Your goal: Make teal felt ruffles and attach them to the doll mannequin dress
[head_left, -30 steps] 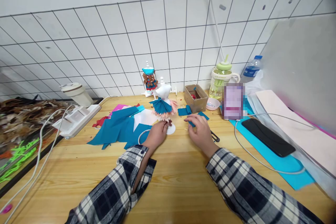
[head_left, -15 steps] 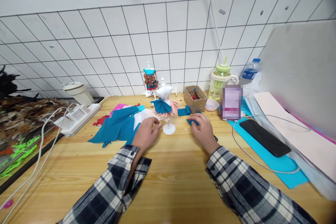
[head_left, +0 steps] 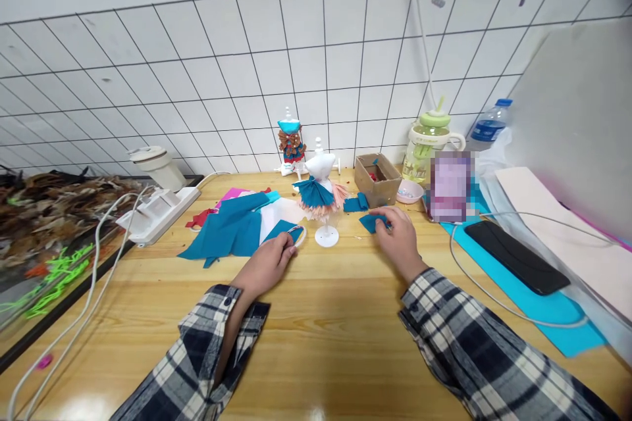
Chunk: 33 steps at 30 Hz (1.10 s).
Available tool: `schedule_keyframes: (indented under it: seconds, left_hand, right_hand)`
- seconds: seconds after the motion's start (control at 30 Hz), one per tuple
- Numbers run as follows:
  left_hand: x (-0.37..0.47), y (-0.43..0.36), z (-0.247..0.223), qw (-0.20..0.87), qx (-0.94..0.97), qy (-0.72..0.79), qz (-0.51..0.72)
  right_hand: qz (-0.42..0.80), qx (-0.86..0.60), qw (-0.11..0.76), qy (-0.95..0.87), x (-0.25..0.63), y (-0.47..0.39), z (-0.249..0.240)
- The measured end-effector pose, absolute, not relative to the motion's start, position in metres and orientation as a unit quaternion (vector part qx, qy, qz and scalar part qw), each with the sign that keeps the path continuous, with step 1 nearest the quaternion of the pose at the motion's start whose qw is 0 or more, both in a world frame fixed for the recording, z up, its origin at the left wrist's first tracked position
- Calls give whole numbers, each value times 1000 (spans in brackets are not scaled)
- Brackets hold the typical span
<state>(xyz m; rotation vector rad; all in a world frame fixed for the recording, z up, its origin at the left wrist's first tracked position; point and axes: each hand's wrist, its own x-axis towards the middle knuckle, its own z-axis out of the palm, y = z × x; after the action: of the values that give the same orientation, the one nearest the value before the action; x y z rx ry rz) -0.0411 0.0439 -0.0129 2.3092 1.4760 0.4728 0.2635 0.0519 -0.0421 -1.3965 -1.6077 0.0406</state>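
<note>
A small white dress-form stand stands upright in the middle, wearing a pleated teal piece over a peach fringe. My left hand is to its front left, its thumb and fingers pinched on a thin white loop whose kind I cannot make out. Under that hand's fingertips the teal crepe sheet spreads over white paper. To the right of the stand, my right hand is closed on a small teal crepe piece near the tabletop. Behind it lies a gathered teal strip.
A second dressed form stands by the wall. Right of it are a cardboard box, a pink dish, a green-lidded jug, a propped phone and a black case. A power strip lies left, with loose cables.
The view has shifted slightly. My left hand has drawn back from the stand, and a white loop now shows in its fingers. My right hand still holds the teal piece, slightly farther from the stand.
</note>
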Motion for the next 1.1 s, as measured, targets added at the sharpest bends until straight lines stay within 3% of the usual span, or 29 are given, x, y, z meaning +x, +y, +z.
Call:
schedule_keyframes:
  seconds: [0.33, 0.57, 0.7, 0.8, 0.97, 1.1]
  left_hand:
    - [-48, 62, -30, 174, 803, 531, 207]
    - [-46, 66, -37, 180, 756, 559, 289]
    - [-46, 68, -41, 146, 709, 596, 347]
    - [-45, 70, -43, 113, 720, 608, 314]
    - [-43, 73, -44, 55, 753, 602, 260]
    - [-40, 71, -38, 22, 766, 593, 247]
  right_hand:
    - [50, -522, 472, -709, 240, 45, -43]
    - [225, -326, 380, -836, 201, -3, -30]
    - [295, -304, 374, -825, 197, -15, -24]
    - [324, -294, 382, -814, 197, -20, -23]
    - [294, -320, 401, -806, 203, -12, -21]
    - [139, -457, 419, -772, 231, 22, -24]
